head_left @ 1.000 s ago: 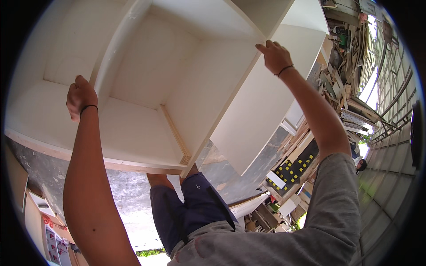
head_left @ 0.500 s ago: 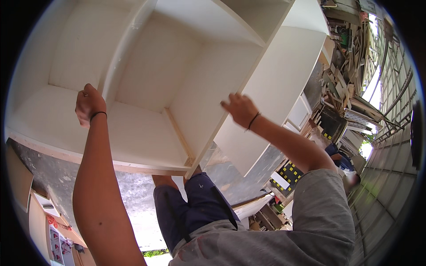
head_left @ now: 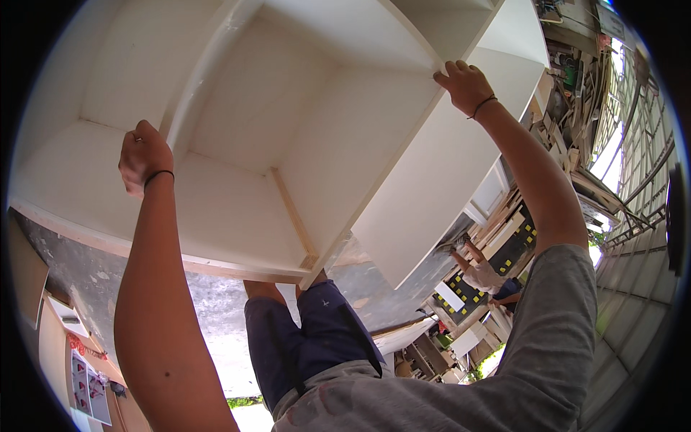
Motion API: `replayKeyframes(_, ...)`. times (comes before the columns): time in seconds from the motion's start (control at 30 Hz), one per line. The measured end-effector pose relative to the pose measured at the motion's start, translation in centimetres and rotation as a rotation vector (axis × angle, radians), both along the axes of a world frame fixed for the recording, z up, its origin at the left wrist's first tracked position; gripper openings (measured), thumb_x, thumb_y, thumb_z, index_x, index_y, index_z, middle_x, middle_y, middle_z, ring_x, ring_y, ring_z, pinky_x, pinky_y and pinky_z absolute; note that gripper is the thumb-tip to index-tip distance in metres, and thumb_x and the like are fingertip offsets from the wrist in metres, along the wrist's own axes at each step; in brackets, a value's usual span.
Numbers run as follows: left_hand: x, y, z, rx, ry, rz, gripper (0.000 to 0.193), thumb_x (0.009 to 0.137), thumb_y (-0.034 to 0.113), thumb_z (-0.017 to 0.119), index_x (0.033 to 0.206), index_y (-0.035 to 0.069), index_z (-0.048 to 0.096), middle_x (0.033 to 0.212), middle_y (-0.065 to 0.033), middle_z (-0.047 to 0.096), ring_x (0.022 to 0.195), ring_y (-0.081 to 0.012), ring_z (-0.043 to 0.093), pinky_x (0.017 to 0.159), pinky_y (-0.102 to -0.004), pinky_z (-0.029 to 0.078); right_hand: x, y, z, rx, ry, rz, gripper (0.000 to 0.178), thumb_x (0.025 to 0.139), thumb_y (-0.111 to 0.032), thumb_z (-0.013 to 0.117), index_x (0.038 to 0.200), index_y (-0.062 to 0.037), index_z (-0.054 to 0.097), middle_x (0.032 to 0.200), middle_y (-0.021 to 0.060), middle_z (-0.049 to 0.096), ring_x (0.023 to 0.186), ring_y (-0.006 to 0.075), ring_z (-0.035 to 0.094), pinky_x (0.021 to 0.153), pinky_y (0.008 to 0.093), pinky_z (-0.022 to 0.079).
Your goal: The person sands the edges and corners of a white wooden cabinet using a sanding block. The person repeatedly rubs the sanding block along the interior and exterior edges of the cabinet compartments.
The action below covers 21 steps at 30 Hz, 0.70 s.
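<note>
In front of me stands a large white cabinet carcass [head_left: 345,137] made of panels, with several open compartments. My left hand [head_left: 146,158] is closed in a fist at the lower visible end of the white divider [head_left: 205,72]; its fingertips are turned away, so whether they grip the divider is hidden. Higher up on the right, my right hand [head_left: 466,85] has its fingers curled over the front edge of the cabinet's side panel [head_left: 403,155], near where a shelf meets it. A bare wood strip [head_left: 294,216] lies in the lower corner of the middle compartment.
Another white panel [head_left: 439,173] stands right of the cabinet. Grey floor [head_left: 403,288] lies beneath. A person [head_left: 489,281] is at the right beside a black surface with yellow squares [head_left: 471,288]. Piled wood scraps [head_left: 576,137] line the far right, by a metal-framed wall [head_left: 640,288].
My right hand has moved up and right, from beside the side panel's edge to a grip higher on it. The left fist stays at the divider. A person shows more fully at right.
</note>
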<state>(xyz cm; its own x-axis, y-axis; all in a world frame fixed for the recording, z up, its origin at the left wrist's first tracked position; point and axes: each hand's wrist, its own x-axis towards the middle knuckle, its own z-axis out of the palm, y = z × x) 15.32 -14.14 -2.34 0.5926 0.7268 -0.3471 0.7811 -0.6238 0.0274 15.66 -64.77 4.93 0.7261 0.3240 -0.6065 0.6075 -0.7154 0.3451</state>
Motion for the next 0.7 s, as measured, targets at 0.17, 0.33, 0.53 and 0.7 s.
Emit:
replayKeyframes(0.17, 0.2, 0.5, -0.1, -0.016, 0.020, 0.009, 0.039, 0.078, 0.046, 0.036, 0.086, 0.023, 0.065, 0.088, -0.0008, 0.067, 0.083, -0.0204, 0.060, 0.071, -0.0373, 0.040, -1.3, 1.5, -0.9, 0.034, 0.075, -0.247, 0.033, 0.075, -0.006, 0.054, 0.105, -0.0170, 0.063, 0.101, 0.0081, 0.058, 0.099, 0.0246, 0.058, 0.078, 0.0380, 0.051)
replayKeyframes(0.33, -0.1, 0.5, -0.2, -0.045, 0.009, 0.016, 0.039, 0.078, 0.047, 0.036, 0.087, 0.023, 0.066, 0.088, -0.0014, 0.067, 0.083, -0.0208, 0.061, 0.071, -0.0378, 0.041, -13.5, 11.6, -0.7, 0.277, 0.319, -0.195, 0.020, 0.077, -0.012, 0.054, 0.094, -0.0163, 0.064, 0.093, 0.0080, 0.057, 0.094, 0.0233, 0.058, 0.076, 0.0379, 0.050)
replayKeyframes(0.53, 0.1, 0.6, 0.2, -0.067, 0.041, 0.049, 0.040, 0.078, 0.048, 0.037, 0.089, 0.024, 0.066, 0.094, -0.0015, 0.067, 0.086, -0.0230, 0.062, 0.073, -0.0385, 0.042, -5.5, 7.6, -0.5, 0.098, 0.038, -0.369, 0.031, 0.079, -0.009, 0.050, 0.105, -0.0197, 0.063, 0.095, 0.0073, 0.057, 0.094, 0.0243, 0.058, 0.076, 0.0398, 0.049)
replayKeyframes(0.7, 0.3, 0.2, 0.5, -0.053, 0.031, 0.019, 0.038, 0.079, 0.046, 0.036, 0.086, 0.024, 0.065, 0.086, 0.0005, 0.067, 0.080, -0.0197, 0.061, 0.069, -0.0354, 0.043, 0.4, 1.8, 0.4, -0.121, 0.045, -0.083, 0.025, 0.079, -0.008, 0.055, 0.100, -0.0175, 0.065, 0.099, 0.0066, 0.058, 0.098, 0.0226, 0.058, 0.077, 0.0358, 0.050)
